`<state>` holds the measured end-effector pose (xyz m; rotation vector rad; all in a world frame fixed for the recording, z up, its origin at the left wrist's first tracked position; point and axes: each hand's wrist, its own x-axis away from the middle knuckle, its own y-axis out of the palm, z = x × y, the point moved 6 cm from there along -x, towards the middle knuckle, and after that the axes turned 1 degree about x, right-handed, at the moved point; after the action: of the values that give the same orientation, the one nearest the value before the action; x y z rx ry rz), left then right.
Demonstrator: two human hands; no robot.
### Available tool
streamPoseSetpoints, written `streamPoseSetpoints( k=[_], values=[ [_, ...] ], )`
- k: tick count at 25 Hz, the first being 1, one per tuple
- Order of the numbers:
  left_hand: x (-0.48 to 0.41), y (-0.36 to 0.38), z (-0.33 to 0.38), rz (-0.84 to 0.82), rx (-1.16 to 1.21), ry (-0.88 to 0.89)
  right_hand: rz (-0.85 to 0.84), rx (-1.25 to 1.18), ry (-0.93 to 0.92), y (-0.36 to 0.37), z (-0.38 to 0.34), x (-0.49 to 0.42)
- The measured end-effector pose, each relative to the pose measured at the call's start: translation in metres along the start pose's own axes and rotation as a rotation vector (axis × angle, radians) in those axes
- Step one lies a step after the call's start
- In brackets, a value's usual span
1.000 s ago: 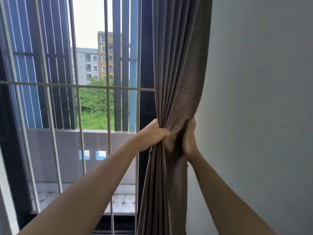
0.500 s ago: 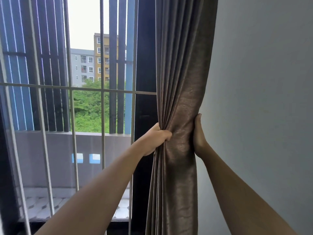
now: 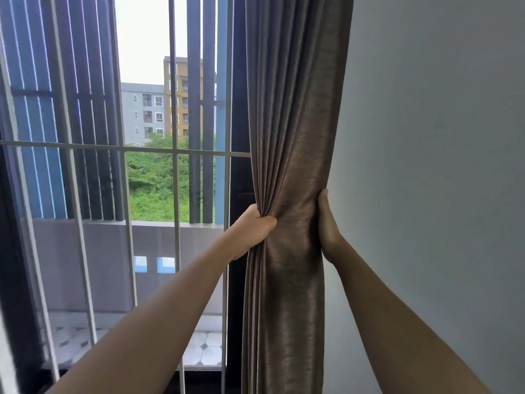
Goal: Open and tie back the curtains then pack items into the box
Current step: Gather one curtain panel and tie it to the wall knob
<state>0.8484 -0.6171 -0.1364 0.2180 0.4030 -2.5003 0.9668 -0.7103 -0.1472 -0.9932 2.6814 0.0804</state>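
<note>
The brown curtain [image 3: 295,155] hangs bunched between the barred window [image 3: 174,166] and the grey wall [image 3: 431,166]. The left hand [image 3: 252,230] grips its folds at mid-height. The right hand [image 3: 326,226] cups the wall-side edge, fingers seemingly wrapped behind the fabric.

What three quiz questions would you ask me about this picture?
1. True or false: the left hand and the right hand both grip the curtain.
2. What is just to the right of the curtain? A) wall B) shelf C) door
3. Short answer: is a tie round the curtain yet?

Key: 1 true; 2 A; 3 no, none shows.
</note>
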Motion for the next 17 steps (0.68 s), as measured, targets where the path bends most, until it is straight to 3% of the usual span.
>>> streamPoseSetpoints(
  k=[4,8,10,12,14,17],
  values=[
    [-0.014,-0.007,0.004,0.006,-0.432,0.071,-0.006,0.167,0.07,0.011,-0.01,0.004],
    [-0.017,-0.014,0.008,0.027,-0.789,-0.052,0.016,-0.023,-0.015,0.019,-0.002,0.008],
    [-0.015,-0.017,0.012,0.081,-0.862,-0.064,0.127,0.015,-0.013,0.018,0.013,0.015],
    [-0.016,-0.023,0.015,0.145,-0.935,-0.069,0.237,0.272,-0.012,0.023,0.023,0.025],
    [-0.019,-0.026,0.017,0.166,-0.907,-0.078,0.29,0.382,-0.026,0.037,0.024,0.032],
    [-0.022,-0.031,0.015,0.134,-0.784,-0.133,0.122,0.05,0.018,0.05,0.02,0.032]
  ],
)
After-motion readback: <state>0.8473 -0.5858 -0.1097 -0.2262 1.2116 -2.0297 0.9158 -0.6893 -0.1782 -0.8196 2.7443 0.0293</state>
